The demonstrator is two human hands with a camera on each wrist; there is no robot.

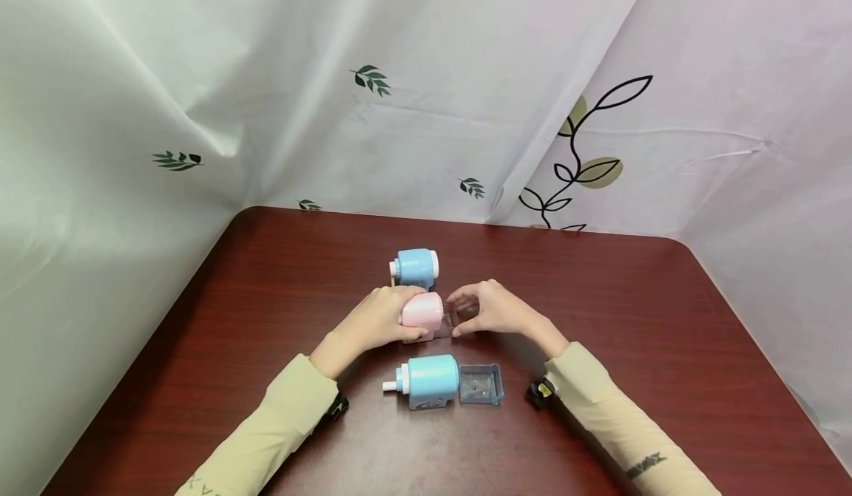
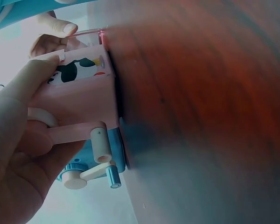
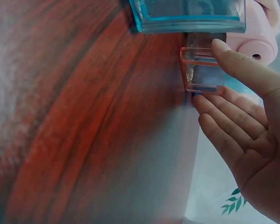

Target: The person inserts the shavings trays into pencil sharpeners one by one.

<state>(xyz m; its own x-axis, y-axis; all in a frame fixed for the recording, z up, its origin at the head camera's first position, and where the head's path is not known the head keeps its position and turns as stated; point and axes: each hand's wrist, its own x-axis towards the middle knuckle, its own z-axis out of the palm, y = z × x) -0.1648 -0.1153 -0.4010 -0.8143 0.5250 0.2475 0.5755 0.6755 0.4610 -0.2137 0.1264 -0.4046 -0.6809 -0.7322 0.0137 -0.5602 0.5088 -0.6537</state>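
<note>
My left hand (image 1: 382, 317) grips a pink crank pencil sharpener (image 1: 423, 311) from its left side, thumb near the cow-like picture on its face. The sharpener's crank arm with a pale knob (image 2: 101, 144) shows in the left wrist view. From its other end a clear, pink-edged drawer (image 3: 203, 70) sticks out. My right hand (image 1: 499, 309) has thumb and fingers on opposite sides of that drawer, pinching it. In the right wrist view, the thumb tip lies at its rim and the other fingers are fairly straight.
Nearer me lies a blue pencil sharpener (image 1: 433, 378), with a dark transparent drawer (image 1: 481, 384) beside its right end. Another blue sharpener (image 1: 417, 265) stands behind the pink one. All are on a reddish-brown table (image 1: 599, 318), backed by a white patterned curtain (image 1: 426, 134).
</note>
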